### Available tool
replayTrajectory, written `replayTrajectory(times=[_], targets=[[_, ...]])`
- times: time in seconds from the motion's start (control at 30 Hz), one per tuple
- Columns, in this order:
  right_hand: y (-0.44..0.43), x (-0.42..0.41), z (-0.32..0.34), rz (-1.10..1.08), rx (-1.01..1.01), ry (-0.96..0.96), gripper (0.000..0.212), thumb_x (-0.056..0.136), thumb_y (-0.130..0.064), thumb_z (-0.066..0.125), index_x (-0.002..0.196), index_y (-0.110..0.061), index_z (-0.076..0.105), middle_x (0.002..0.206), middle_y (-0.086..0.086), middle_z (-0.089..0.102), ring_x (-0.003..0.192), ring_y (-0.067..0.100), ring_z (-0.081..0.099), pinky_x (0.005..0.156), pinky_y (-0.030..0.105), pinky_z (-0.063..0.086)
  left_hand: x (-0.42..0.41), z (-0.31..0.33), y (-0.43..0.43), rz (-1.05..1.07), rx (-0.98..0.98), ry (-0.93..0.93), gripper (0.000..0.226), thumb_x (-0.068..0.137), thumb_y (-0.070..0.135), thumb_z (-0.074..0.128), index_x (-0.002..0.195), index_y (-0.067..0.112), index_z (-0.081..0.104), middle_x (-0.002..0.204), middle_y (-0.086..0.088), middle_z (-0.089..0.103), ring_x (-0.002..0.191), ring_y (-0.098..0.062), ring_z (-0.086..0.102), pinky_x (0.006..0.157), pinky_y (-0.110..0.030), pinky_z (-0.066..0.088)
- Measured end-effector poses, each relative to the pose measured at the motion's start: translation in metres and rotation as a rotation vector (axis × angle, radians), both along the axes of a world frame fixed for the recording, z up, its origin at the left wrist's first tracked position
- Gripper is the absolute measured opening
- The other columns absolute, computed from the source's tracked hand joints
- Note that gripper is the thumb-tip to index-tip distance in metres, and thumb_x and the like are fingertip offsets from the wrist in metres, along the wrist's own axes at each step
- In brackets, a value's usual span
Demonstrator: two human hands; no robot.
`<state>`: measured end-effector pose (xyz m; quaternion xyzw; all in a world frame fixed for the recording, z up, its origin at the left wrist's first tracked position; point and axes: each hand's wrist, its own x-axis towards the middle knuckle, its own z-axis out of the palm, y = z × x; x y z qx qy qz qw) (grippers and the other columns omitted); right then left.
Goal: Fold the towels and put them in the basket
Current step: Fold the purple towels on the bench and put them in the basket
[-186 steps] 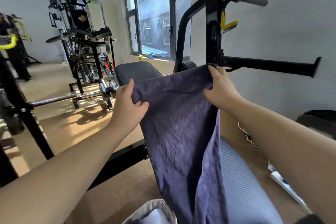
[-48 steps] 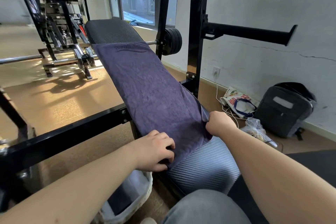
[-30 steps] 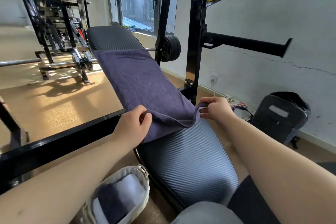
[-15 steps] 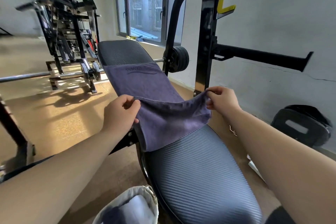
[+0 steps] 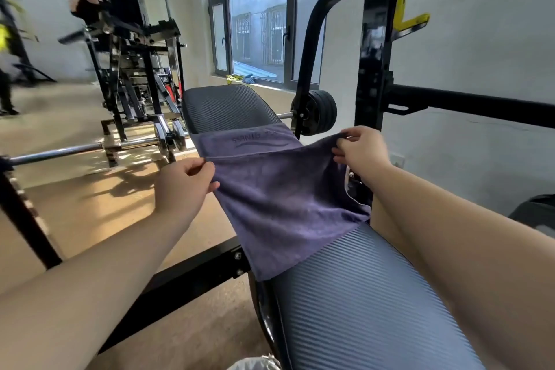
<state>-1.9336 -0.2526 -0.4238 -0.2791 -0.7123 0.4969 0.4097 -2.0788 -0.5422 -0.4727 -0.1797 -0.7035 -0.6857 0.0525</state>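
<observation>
Both hands pinch the purple towel's [image 5: 279, 198] near corners, left hand [image 5: 183, 186] and right hand [image 5: 360, 150], lifting that end above the padded surface [image 5: 375, 303].

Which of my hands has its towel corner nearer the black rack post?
Your right hand: it pinches the purple towel just in front of the black post. The left hand pinches the other corner out on the floor side.

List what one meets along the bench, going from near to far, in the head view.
basket → bench pad's near part → purple towel → bench pad's far end → window
</observation>
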Motion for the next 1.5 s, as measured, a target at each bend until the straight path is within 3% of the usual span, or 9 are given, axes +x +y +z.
replayTrajectory(times=[0.23,0.43,0.57,0.67,0.8,0.97,1.13,1.33,1.5], targets=[[0.017,-0.068,0.011,-0.06,0.055,0.042,0.022,0.095,-0.012,0.064,0.079,-0.028,0.066,0.083,0.001,0.075,0.064,0.006,0.074,0.051,0.021,0.056,-0.05,0.013,0.014,0.092,-0.038,0.115,0.017,0.093,0.036,0.065,0.101,0.023,0.073,0.081,0.009,0.073,0.057,-0.015,0.073,0.075,-0.045,0.063],[0.031,-0.115,0.023,-0.08,0.188,-0.024,0.018,0.089,-0.021,0.064,0.073,-0.029,0.067,0.075,-0.003,0.076,0.083,0.022,0.075,0.081,0.046,0.062,-0.088,0.029,0.028,0.172,-0.043,0.162,0.013,0.096,0.035,0.063,0.083,0.031,0.066,0.083,0.003,0.073,0.052,-0.014,0.072,0.06,-0.038,0.059],[0.035,-0.142,0.019,-0.134,0.326,-0.13,0.012,0.093,-0.023,0.062,0.09,-0.028,0.072,0.088,-0.003,0.072,0.094,0.022,0.067,0.084,0.026,0.049,-0.105,0.034,0.035,0.203,-0.105,0.178,0.013,0.094,0.038,0.063,0.082,0.033,0.067,0.075,0.009,0.072,0.05,-0.014,0.07,0.063,-0.044,0.062],[0.039,-0.156,0.011,-0.123,0.343,-0.223,0.017,0.095,-0.023,0.061,0.102,-0.022,0.076,0.094,0.0,0.07,0.091,0.02,0.059,0.079,0.022,0.039,-0.115,0.029,0.037,0.19,-0.14,0.133,0.015,0.09,0.04,0.063,0.09,0.029,0.073,0.084,0.004,0.073,0.073,-0.029,0.073,0.072,-0.05,0.063],[0.039,-0.168,-0.006,0.067,0.173,-0.372,0.018,0.095,-0.021,0.059,0.086,-0.015,0.072,0.084,0.006,0.064,0.086,0.027,0.058,0.074,0.033,0.048,-0.128,0.016,0.039,0.079,-0.099,0.014,0.011,0.095,0.03,0.065,0.094,0.026,0.074,0.094,-0.001,0.072,0.088,-0.028,0.071,0.062,-0.036,0.062],[0.04,-0.162,-0.01,0.268,-0.197,-0.352,0.025,0.097,-0.032,0.06,0.114,-0.016,0.068,0.105,0.008,0.069,0.096,0.025,0.065,0.089,0.037,0.055,-0.135,0.016,0.03,0.031,-0.05,-0.034,0.003,0.089,0.026,0.074,0.089,0.026,0.076,0.095,-0.001,0.075,0.087,-0.021,0.072,0.06,-0.034,0.061],[0.047,-0.151,-0.008,0.252,-0.175,-0.243,0.005,0.094,-0.021,0.069,0.098,-0.019,0.07,0.085,0.0,0.061,0.075,0.014,0.051,0.064,0.03,0.04,-0.126,0.018,0.031,-0.012,-0.098,0.026,0.006,0.084,0.022,0.08,0.085,0.027,0.078,0.09,0.0,0.075,0.082,-0.02,0.069,0.06,-0.032,0.056],[0.045,-0.13,0.007,0.298,-0.179,-0.177,0.033,0.089,-0.014,0.071,0.121,-0.02,0.069,0.107,0.004,0.071,0.094,0.02,0.063,0.082,0.038,0.052,-0.112,0.023,0.029,0.002,-0.034,-0.033,0.009,0.086,0.027,0.078,0.095,0.025,0.078,0.09,0.001,0.073,0.076,-0.018,0.065,0.048,-0.025,0.05],[0.037,-0.107,0.029,0.306,-0.206,-0.084,0.028,0.092,-0.013,0.07,0.119,-0.017,0.07,0.098,0.006,0.072,0.083,0.022,0.063,0.073,0.035,0.051,-0.1,0.038,0.022,-0.027,0.154,-0.219,0.011,0.084,0.021,0.083,0.09,0.02,0.075,0.097,-0.006,0.073,0.081,-0.02,0.073,0.05,-0.025,0.056]])
